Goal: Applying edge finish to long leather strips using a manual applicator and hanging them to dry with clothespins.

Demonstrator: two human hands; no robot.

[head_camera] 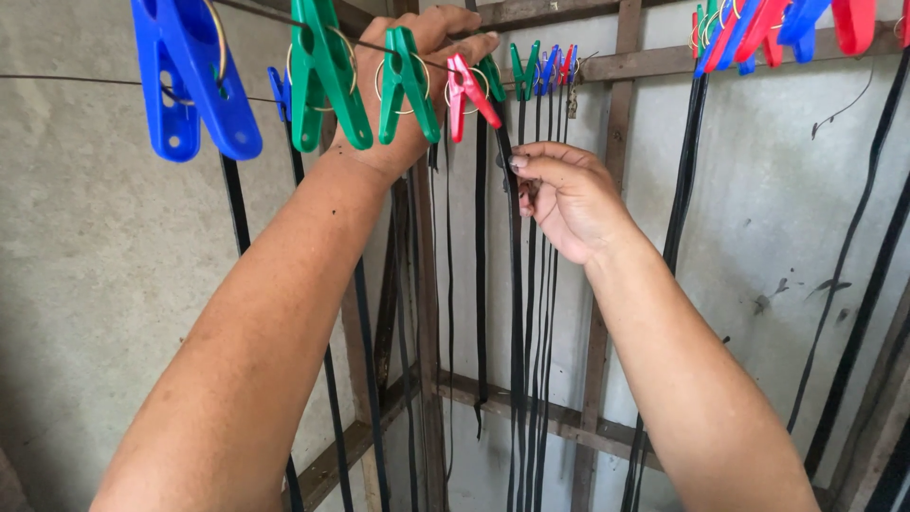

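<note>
Pegs hang in a row from a thin wire line [95, 80] that runs across the top of the view in front of a grey wall [85, 284]. Farthest left is a big blue peg [190, 81], then a green peg [322, 76] and a second, smaller green peg [408, 85]. Behind these the left hand [408, 90] reaches up, wrist bent, its fingers curled over the line beside a red peg [469, 90]; whether it pinches that peg or only the wire cannot be told. Below the red peg hangs a black strip [517, 313], long and narrow, reaching down past the bottom edge. The right hand [559, 194] is closed on this strip, thumb and fingertips pinching it just under the line. More black strips dangle beside it from a cluster of small green, blue and red pegs [545, 68]. Behind stands a wooden frame [607, 66]. At far right another bunch of coloured pegs [777, 28] holds further strips against the wall.
</note>
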